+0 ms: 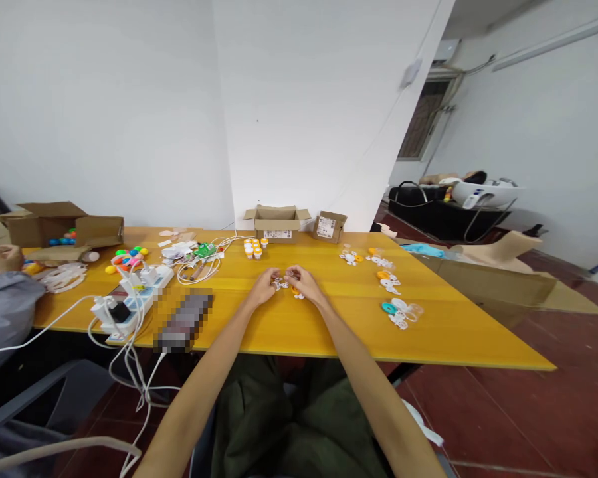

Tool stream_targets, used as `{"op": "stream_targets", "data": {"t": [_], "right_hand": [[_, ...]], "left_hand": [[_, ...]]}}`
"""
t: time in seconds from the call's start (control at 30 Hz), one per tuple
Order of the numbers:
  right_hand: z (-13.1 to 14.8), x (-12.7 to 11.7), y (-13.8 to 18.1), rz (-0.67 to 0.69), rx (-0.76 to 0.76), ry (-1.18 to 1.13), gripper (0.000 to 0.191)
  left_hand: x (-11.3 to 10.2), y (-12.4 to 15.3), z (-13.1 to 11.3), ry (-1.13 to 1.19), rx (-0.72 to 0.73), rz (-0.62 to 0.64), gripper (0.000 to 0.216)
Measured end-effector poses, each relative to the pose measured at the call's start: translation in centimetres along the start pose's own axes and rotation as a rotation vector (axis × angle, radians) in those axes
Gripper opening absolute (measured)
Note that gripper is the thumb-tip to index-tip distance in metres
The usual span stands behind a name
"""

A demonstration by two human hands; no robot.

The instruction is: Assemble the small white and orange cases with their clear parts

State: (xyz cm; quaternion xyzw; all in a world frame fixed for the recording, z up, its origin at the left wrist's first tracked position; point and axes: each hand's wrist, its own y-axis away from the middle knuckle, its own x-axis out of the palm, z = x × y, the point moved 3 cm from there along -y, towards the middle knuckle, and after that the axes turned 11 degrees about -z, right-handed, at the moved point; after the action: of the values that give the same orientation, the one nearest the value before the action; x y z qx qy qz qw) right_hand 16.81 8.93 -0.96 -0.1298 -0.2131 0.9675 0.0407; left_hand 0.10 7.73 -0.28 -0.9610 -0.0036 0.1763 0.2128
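My left hand and my right hand meet at the middle of the yellow table. Both pinch small white plastic pieces held between the fingertips. A small orange piece lies on the table just under my right hand. More white, orange and teal round parts lie in loose groups to the right. Several small orange-capped pots stand behind my hands.
Two open cardboard boxes stand at the back by the wall. A power strip with white cables and a blurred flat object lie at the left. Another person's grey sleeve and hand sit at far left, beside coloured balls.
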Motion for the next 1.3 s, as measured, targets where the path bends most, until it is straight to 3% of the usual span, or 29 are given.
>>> {"op": "stream_targets", "data": {"t": [0.23, 0.47, 0.73, 0.93, 1.1, 1.2, 1.3], "right_hand": [[-0.4, -1.2, 0.2, -0.159, -0.039, 0.055, 0.022], [-0.4, -1.8, 0.5, -0.154, -0.091, 0.126, 0.019], [0.5, -0.7, 0.3, -0.108, -0.160, 0.217, 0.010], [1.5, -1.8, 0.6, -0.291, -0.185, 0.106, 0.016], [1.2, -3.4, 0.6, -0.426, -0.078, 0.206, 0.012], [0.3, -3.7, 0.5, -0.393, 0.038, 0.305, 0.007], [-0.4, -3.6, 0.4, -0.360, 0.047, 0.335, 0.007]], "left_hand": [[-0.6, 0.5, -1.4, -0.132, 0.120, -0.036, 0.033], [-0.6, 1.3, -2.6, -0.273, 0.258, -0.009, 0.013], [-0.6, 0.9, -2.5, -0.287, 0.271, 0.017, 0.017], [-0.8, 0.7, -2.3, -0.236, 0.243, 0.009, 0.012], [-0.9, 0.5, -2.5, -0.179, 0.191, 0.007, 0.008], [-1.1, 0.5, -2.6, -0.163, 0.178, -0.027, 0.006], [-1.3, 0.5, -2.7, -0.159, 0.168, -0.067, 0.006]]}}
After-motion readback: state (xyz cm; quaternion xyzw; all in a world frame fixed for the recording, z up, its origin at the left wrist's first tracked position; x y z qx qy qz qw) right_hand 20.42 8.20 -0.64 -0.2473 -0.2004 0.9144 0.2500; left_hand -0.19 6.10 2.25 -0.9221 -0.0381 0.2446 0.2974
